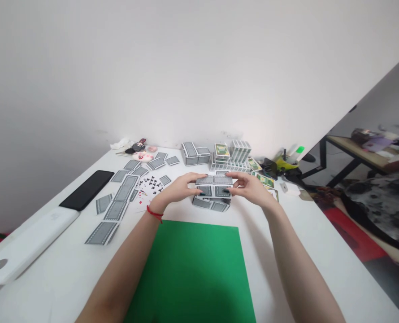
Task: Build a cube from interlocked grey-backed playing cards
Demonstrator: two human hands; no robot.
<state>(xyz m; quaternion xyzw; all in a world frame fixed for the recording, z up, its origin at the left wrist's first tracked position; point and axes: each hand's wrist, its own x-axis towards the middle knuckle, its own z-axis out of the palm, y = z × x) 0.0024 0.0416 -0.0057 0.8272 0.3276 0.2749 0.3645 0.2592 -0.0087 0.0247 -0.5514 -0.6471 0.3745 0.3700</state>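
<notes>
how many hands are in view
2: the left hand at the left end of a grey card block, the right hand at its right end.

Front card block (214, 180): folded paper card, smooth, printed, low sheen. Loose cards (125, 188): same smooth printed card. Table (58, 289): smooth white top, faint sheen. Green sheet (199, 273): flat matt, smooth; paper or plastic, can't tell. Phone (87, 190): dark, smooth, glass-like face. White device (34, 242): smooth plastic. Bracelet (155, 214): red cord, textile look. Wall (186, 67): matt, mostly smooth, few rough scuffs low down.
</notes>
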